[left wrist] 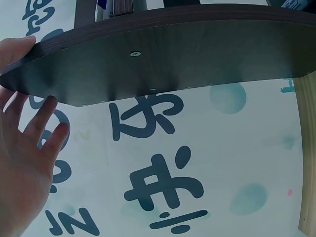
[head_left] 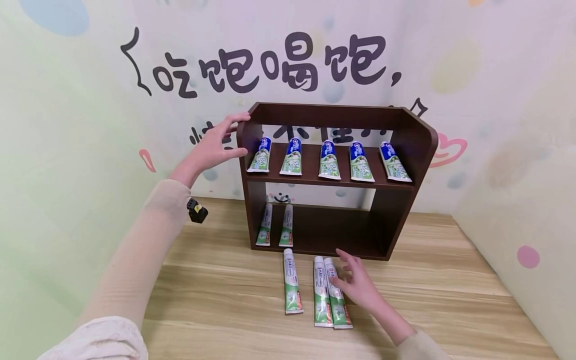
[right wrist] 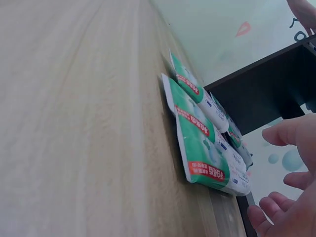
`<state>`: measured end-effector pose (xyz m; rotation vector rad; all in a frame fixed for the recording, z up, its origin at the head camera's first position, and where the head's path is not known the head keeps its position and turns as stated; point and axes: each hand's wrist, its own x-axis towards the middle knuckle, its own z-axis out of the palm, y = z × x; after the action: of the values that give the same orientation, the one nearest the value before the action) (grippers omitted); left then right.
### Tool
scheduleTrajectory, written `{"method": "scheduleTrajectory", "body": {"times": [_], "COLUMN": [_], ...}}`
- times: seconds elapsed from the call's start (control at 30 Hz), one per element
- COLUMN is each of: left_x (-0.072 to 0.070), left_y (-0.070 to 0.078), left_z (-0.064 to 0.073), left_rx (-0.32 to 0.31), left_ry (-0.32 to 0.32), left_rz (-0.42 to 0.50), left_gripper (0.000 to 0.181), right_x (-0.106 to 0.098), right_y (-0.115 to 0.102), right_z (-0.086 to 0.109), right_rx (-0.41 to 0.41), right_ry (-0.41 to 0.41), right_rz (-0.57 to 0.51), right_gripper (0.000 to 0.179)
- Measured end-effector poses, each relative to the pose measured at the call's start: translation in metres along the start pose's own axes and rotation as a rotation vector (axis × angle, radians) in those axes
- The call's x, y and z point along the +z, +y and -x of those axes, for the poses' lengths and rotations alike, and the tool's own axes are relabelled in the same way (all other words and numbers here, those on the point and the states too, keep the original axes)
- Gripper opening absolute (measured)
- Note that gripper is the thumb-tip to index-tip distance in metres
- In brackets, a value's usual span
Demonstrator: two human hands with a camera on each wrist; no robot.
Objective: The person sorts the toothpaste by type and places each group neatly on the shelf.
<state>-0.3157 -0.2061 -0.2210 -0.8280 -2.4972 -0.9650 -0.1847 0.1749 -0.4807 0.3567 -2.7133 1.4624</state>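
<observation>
With right grip [head_left: 358, 285] loosely extended and empty beside the rightmost white-and-green, flat-crimped toothpaste tube [head_left: 340, 307] on the wood-grain desk [head_left: 211, 300], and left grip [head_left: 211, 148] holding the dark-brown two-tier shelf [head_left: 324, 115], judged light, squeezable and slightly slick, best pinched at the firmer white capped end [head_left: 329, 261].

Five blue-and-green tubes [head_left: 330, 161] up top, five white-and-green tubes [head_left: 293, 285], two far left, three near! One rack [head_left: 330, 114], one table [head_left: 450, 280], one left hand [head_left: 216, 145], one right hand [head_left: 360, 286]!
</observation>
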Motion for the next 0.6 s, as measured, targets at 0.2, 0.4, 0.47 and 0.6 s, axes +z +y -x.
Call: {"method": "scheduleTrajectory", "body": {"times": [0.2,0.4,0.47,0.6], "left_x": [0.0,0.002,0.002,0.001], "left_y": [-0.001,-0.004,-0.004,-0.004], "left_z": [0.001,0.002,0.001,0.0], "left_rx": [0.005,0.014,0.019,0.022], "left_ry": [-0.009,-0.017,-0.016,-0.007], "left_rz": [-0.005,-0.005,-0.011,-0.011], "left_gripper": [0.072,0.073,0.073,0.073], "right_x": [-0.001,-0.001,0.0,0.0], "right_y": [0.001,0.004,0.005,0.006], "right_z": [0.007,0.013,0.013,0.013], "right_rx": [0.029,0.076,0.084,0.073], "right_ry": [-0.035,-0.06,-0.067,-0.097], "right_rz": [0.048,0.03,0.022,0.01], "right_gripper": [0.076,0.08,0.081,0.083]}}
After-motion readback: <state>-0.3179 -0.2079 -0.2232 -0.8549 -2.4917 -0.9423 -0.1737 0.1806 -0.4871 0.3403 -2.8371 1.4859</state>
